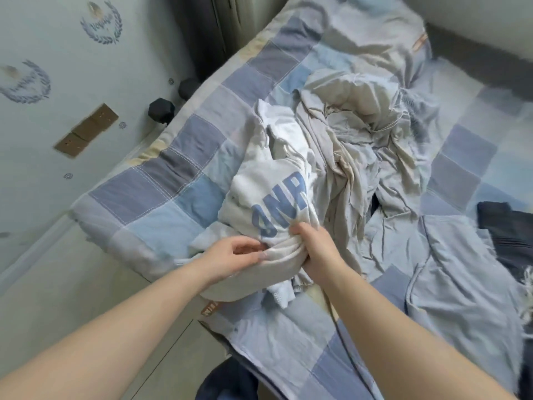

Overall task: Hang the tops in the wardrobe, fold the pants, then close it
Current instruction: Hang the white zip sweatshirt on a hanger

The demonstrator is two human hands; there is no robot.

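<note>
Left hand (236, 252) pinches a bunched fold of the white sweatshirt (277, 203) at its near edge, and just to its right our right hand (314, 249) has its fingers curled round the same wad of cloth, so we hold the top with both hands at the near side of the bed. The sweatshirt, with blue letters across it, lies crumpled on the checked quilt (173, 180), touching the beige garment (346, 134) heaped to its right. We judge that the main risk is a tangle: if we lift now, a sleeve or cord of the beige piece could come up with it and spill over the quilt's left edge onto the floor (43, 284). Gripping a wad and not the shoulders, we may also find the top twisted when it has to go on a hanger. On the left, the bed edge sits close to the wall (57, 111), leaving a narrow strip of floor; two dark objects (173, 99) lie there. Farther right, a light blue garment (450, 269) lies spread flat, and a dark garment (501, 223) rests by the right border. The wardrobe is not clearly in view.
</note>
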